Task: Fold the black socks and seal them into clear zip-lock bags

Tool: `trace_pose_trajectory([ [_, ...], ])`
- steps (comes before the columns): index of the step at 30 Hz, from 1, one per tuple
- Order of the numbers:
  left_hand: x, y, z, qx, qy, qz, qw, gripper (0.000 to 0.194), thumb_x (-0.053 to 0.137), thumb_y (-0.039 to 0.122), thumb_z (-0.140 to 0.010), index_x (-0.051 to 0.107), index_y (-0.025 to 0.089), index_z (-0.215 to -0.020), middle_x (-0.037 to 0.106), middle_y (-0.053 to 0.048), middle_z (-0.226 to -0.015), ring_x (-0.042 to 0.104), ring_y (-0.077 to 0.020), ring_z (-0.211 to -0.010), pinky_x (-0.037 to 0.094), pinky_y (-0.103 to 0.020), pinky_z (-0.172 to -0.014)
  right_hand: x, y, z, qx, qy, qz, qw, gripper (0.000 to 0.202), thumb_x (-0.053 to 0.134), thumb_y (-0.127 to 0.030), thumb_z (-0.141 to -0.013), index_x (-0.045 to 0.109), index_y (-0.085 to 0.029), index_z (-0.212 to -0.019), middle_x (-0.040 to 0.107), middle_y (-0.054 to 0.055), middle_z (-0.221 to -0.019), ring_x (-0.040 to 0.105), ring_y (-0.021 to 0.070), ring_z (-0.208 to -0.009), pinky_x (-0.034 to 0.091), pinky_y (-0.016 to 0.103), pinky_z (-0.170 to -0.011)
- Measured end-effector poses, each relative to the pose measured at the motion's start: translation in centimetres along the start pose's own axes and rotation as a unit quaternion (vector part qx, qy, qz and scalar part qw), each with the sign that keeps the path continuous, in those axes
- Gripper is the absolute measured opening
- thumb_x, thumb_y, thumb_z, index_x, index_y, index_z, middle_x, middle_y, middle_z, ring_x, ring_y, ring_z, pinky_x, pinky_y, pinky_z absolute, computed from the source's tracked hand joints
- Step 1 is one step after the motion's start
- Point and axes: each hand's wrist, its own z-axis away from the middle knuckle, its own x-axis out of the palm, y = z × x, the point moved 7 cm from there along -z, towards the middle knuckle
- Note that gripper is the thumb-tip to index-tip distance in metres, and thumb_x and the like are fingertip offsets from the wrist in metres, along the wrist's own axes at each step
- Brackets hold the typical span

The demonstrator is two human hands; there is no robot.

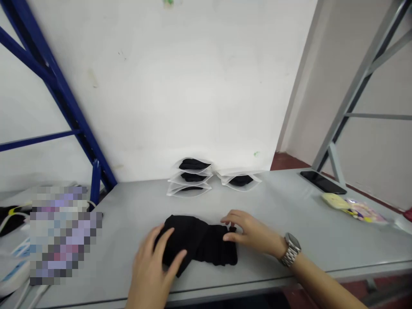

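Note:
A folded black cloth garment [206,240] lies on the grey table in front of me. Its exact kind does not show. My left hand [154,257] rests over the garment's left end, fingers spread and thumb apart. At the right end is my right hand [243,229], a metal-band watch [291,249] on its wrist. The right thumb and fingers are curved and apart by the cloth's edge; a small bit of black fabric shows near them.
Clear bags with black cloth inside stand at the back, several stacked [190,177] and one beside them [240,180]. A phone [322,182] and a yellow item [334,201] lie at right. Pixelated packages [64,236] sit at left. Blue posts [64,98] and a white panel [186,86] bound the table.

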Motion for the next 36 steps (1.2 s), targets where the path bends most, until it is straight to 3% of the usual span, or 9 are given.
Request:
trace_pose_trajectory([
  [3,2.2,1.3,0.1,0.058,-0.115,0.020,0.991,0.044,0.067,0.039,-0.066,0.064,0.028,-0.109,0.055,-0.007,-0.130,0.047,-0.0345,-0.121,0.044,-0.050,-0.094,1.1,-1.2,0.3,0.019,0.030,0.048,0.998,0.034,0.067,-0.041,-0.076,0.062,-0.018,-0.101,0.062,0.005,-0.093,0.056,0.0203,-0.087,0.042,0.037,-0.084],
  [7,1.1,0.2,-2.6,-0.012,-0.097,0.083,0.992,0.025,0.047,0.031,-0.081,0.068,0.023,-0.089,0.070,-0.006,-0.104,0.062,-0.0262,-0.102,0.048,-0.040,-0.088,1.1,-0.7,-0.1,0.030,0.086,0.095,0.991,0.009,0.053,-0.010,-0.080,0.058,-0.017,-0.078,0.061,0.003,-0.079,0.054,0.0172,-0.075,0.043,0.034,-0.075],
  [11,-3.2,-4.0,-5.9,-0.174,-0.006,0.085,0.981,0.038,0.037,0.046,-0.083,0.063,0.019,-0.092,0.065,-0.001,-0.058,0.064,-0.0222,-0.057,0.051,-0.031,-0.057,-3.9,1.0,0.6,0.022,0.243,0.058,0.968,0.010,0.047,-0.015,-0.085,0.055,-0.019,-0.080,0.060,0.004,-0.081,0.055,0.0184,-0.080,0.046,0.035,-0.076],
  [14,-4.7,-6.9,-7.2,-0.178,-0.005,0.075,0.981,0.039,0.044,0.050,-0.076,0.065,0.019,-0.088,0.068,-0.002,-0.061,0.065,-0.0241,-0.062,0.051,-0.032,-0.060,-7.3,0.9,2.5,-0.039,0.306,0.029,0.951,0.007,0.048,-0.020,-0.088,0.055,-0.021,-0.089,0.060,0.006,-0.098,0.055,0.0201,-0.095,0.045,0.037,-0.084],
  [17,-3.8,-9.5,-7.1,-0.123,-0.071,0.107,0.984,0.033,0.052,0.048,-0.071,0.067,0.022,-0.084,0.073,-0.004,-0.088,0.066,-0.0252,-0.085,0.051,-0.031,-0.075,-7.1,0.0,4.3,-0.078,0.207,0.016,0.975,0.011,0.048,-0.018,-0.089,0.054,-0.023,-0.096,0.058,0.006,-0.109,0.053,0.0193,-0.103,0.045,0.036,-0.088],
  [21,-2.3,-12.7,-5.7,-0.139,-0.093,0.005,0.986,0.034,0.051,0.040,-0.070,0.064,0.019,-0.094,0.070,-0.007,-0.083,0.065,-0.0280,-0.084,0.051,-0.038,-0.078,-3.9,-0.8,6.8,-0.044,0.019,0.007,0.999,0.012,0.045,-0.018,-0.090,0.056,-0.022,-0.090,0.059,0.005,-0.110,0.052,0.0180,-0.107,0.044,0.034,-0.092],
  [25,-2.1,-8.6,-5.0,-0.024,-0.054,-0.043,0.997,0.040,0.049,0.038,-0.076,0.061,0.016,-0.108,0.062,-0.013,-0.107,0.056,-0.0305,-0.104,0.041,-0.046,-0.094,-1.9,-0.6,7.8,0.035,-0.067,-0.012,0.997,0.014,0.047,-0.028,-0.091,0.058,-0.022,-0.085,0.062,0.002,-0.091,0.057,0.0152,-0.086,0.048,0.030,-0.080],
  [29,0.0,-2.7,-5.2,0.075,-0.172,0.013,0.982,0.047,0.054,0.031,-0.078,0.051,0.029,-0.125,0.045,-0.007,-0.136,0.044,-0.0275,-0.123,0.036,-0.044,-0.101,-1.3,-1.3,6.0,0.022,-0.034,-0.025,0.999,0.017,0.047,-0.032,-0.091,0.060,-0.022,-0.093,0.061,0.004,-0.096,0.056,0.0157,-0.091,0.046,0.030,-0.084],
  [36,2.2,-1.9,-9.3,-0.009,-0.156,-0.148,0.977,0.045,0.043,0.029,-0.088,0.042,0.013,-0.130,0.059,-0.015,-0.102,0.063,-0.0294,-0.088,0.049,-0.041,-0.074,2.6,-1.5,4.5,0.042,-0.043,0.077,0.995,0.019,0.045,-0.027,-0.090,0.062,-0.022,-0.097,0.062,0.005,-0.092,0.059,0.0198,-0.085,0.048,0.033,-0.075],
])
